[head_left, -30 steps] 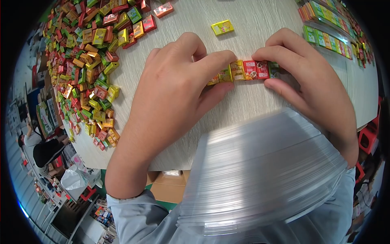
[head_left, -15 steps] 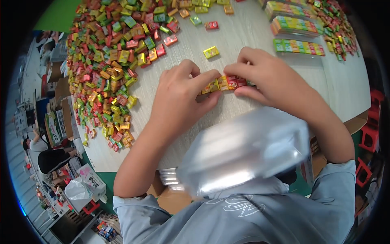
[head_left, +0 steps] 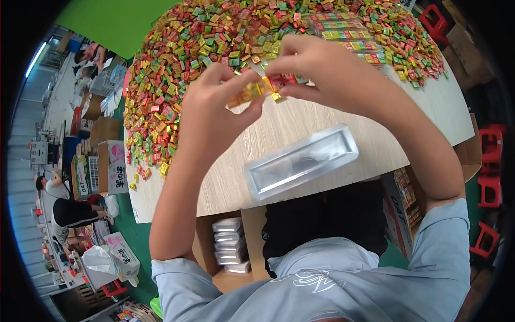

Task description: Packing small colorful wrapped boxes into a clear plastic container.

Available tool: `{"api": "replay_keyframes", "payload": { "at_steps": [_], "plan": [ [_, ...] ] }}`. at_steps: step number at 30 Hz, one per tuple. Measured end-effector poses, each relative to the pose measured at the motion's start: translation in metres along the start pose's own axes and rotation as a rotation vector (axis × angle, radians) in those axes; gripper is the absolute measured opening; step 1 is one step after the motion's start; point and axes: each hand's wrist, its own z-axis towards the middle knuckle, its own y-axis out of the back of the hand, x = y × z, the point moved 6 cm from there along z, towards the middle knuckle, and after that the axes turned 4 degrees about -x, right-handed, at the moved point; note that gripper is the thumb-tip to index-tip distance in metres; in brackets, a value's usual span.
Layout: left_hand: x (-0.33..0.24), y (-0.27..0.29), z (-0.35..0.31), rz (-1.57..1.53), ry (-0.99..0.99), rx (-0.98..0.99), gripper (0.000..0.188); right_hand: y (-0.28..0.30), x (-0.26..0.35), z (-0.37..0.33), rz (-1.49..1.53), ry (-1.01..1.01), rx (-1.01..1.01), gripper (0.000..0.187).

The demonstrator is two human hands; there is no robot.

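Between my two hands is a row of small wrapped candies (head_left: 281, 80), yellow at the left and red at the right, raised over the near edge of the candy pile. My left hand (head_left: 214, 104) pinches its yellow end with thumb and fingers. At the red end, the thumb and forefinger of my right hand (head_left: 322, 70) are closed on the candies. My fingers hide part of the row, and its left end is blurred. Below my hands, a clear plastic tray (head_left: 308, 178) lies tilted to the view on the table near its front edge.
A wide pile of wrapped candies (head_left: 214, 37) covers the table's far and left parts. Filled trays (head_left: 348, 35) are stacked behind my right hand. An open carton (head_left: 255, 231) below the table edge holds stacked clear trays. Red stools (head_left: 491, 188) stand at right; people are at far left.
The clear tray, blurred in front of my body before, now lies on the table. Both hands have lifted the candy row farther from me, toward the pile. The view has shifted too.
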Motion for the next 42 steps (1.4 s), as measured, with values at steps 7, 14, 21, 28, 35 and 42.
{"api": "replay_keyframes", "payload": {
  "at_steps": [7,14,21,28,35,42],
  "plan": [
    [-0.072,0.046,-0.015,0.076,-0.020,0.007,0.042,0.051,0.064,-0.028,-0.076,0.027,-0.077,0.031],
    [-0.091,0.029,-0.050,0.054,0.056,0.012,0.037,0.038,0.072,-0.066,0.014,-0.092,-0.010,0.035],
    [-0.099,0.030,-0.082,0.104,0.029,-0.135,0.047,0.030,0.081,-0.091,-0.042,-0.115,-0.111,0.038],
    [-0.101,0.004,-0.127,0.227,0.070,-0.397,0.043,0.008,0.098,-0.109,-0.128,-0.080,-0.163,0.050],
    [-0.090,-0.006,-0.134,0.098,0.110,-0.493,0.046,0.000,0.101,-0.124,-0.200,-0.051,-0.255,0.056],
    [-0.083,-0.001,-0.133,0.050,0.115,-0.461,0.062,-0.001,0.103,-0.119,-0.211,-0.064,-0.245,0.058]
  ]
}}
